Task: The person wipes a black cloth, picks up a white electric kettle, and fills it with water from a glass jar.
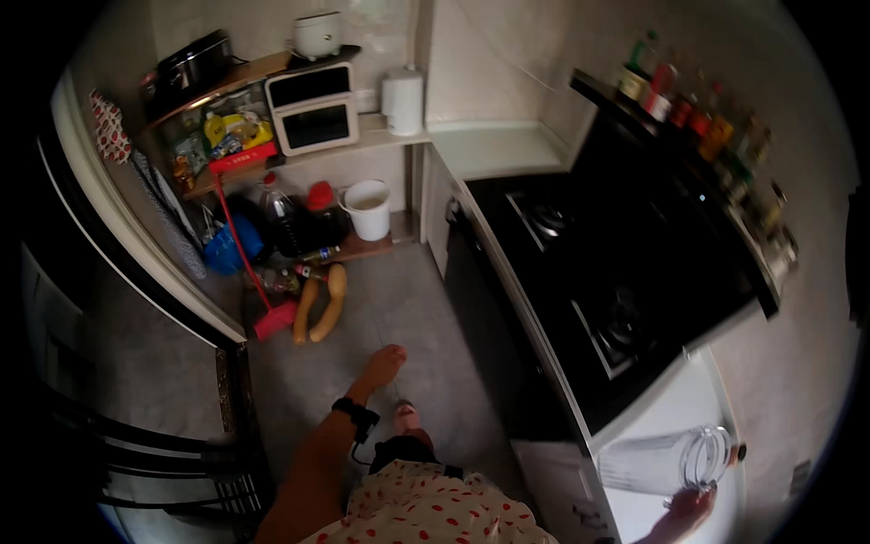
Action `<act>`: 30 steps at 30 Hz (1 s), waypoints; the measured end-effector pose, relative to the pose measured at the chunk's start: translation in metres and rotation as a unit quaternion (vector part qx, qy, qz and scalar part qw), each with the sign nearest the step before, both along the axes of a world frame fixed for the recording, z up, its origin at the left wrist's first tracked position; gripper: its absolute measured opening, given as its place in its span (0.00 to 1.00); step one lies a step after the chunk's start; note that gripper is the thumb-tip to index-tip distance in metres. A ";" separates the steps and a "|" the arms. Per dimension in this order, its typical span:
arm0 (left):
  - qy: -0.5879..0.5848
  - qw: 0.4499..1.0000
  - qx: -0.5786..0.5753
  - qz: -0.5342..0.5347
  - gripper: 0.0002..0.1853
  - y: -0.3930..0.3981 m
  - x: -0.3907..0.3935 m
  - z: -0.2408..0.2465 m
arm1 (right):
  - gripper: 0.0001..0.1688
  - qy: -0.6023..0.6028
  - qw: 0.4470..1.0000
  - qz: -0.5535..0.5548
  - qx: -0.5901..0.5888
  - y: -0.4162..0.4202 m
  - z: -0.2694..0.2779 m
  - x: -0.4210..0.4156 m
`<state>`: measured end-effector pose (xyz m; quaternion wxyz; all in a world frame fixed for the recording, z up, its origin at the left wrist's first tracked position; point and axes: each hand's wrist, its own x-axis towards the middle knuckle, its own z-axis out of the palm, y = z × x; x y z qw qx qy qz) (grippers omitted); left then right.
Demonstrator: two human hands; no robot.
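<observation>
My left hand (384, 365) hangs over the grey tiled floor (380, 292), its fingers curled in with nothing visible in them. A black band with a small box and a cable (358, 416) is strapped round that wrist. At the lower right my right hand (688, 515) grips the rim of a large clear glass jar (646, 464). The jar is over the white countertop (652, 517), its round mouth towards the right of the picture. Whether its base touches the counter I cannot tell. Just beyond the mouth shows a small dark-topped thing (741, 453).
A black gas hob (578, 272) lies along the right, under a shelf (680, 153) of bottles. A red broom (275, 319) and long tan squashes (329, 306) occupy the floor near the doorway. At the back are a white bucket (370, 221) and a toaster oven (312, 109).
</observation>
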<state>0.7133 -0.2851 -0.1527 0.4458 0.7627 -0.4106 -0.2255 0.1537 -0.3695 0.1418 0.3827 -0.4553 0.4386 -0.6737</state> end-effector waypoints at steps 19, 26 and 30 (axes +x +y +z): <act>0.238 0.901 -0.118 0.344 0.18 -0.002 0.253 0.112 | 0.17 -0.181 0.916 0.355 0.047 -0.258 -0.027 0.547; 0.246 0.910 -0.223 0.249 0.20 -0.165 0.381 0.174 | 0.18 -0.160 0.911 0.375 0.064 -0.351 -0.027 0.652; 0.039 0.963 -0.179 0.196 0.24 -0.270 0.483 0.183 | 0.16 -0.151 0.924 0.343 0.077 -0.381 -0.025 0.689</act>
